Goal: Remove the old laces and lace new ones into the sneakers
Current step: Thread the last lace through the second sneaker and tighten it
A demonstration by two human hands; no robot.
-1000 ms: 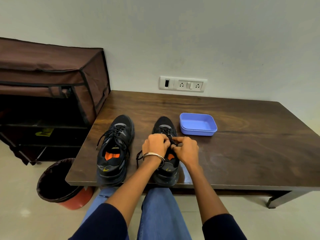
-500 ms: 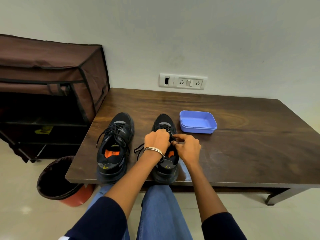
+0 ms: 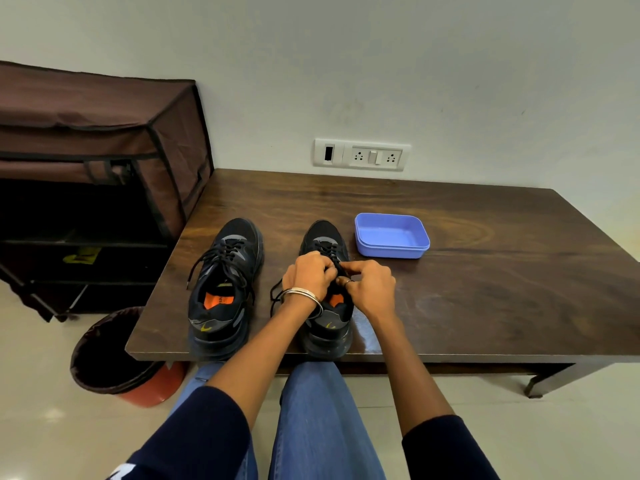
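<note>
Both hands, left hand (image 3: pixel 308 276) and right hand (image 3: pixel 370 289), pinch the black lace (image 3: pixel 335 263) on the right sneaker (image 3: pixel 327 317). It sits at the counter (image 3: pixel 485 289) front edge, fingers curled tight.

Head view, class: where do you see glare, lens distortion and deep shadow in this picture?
Head view: glare sheens the table beside the right sneaker; wide-angle distortion bows the table's edges and the wall; the fabric rack interior is lost in shadow; the hands and laces stay reasonably sharp.
</note>
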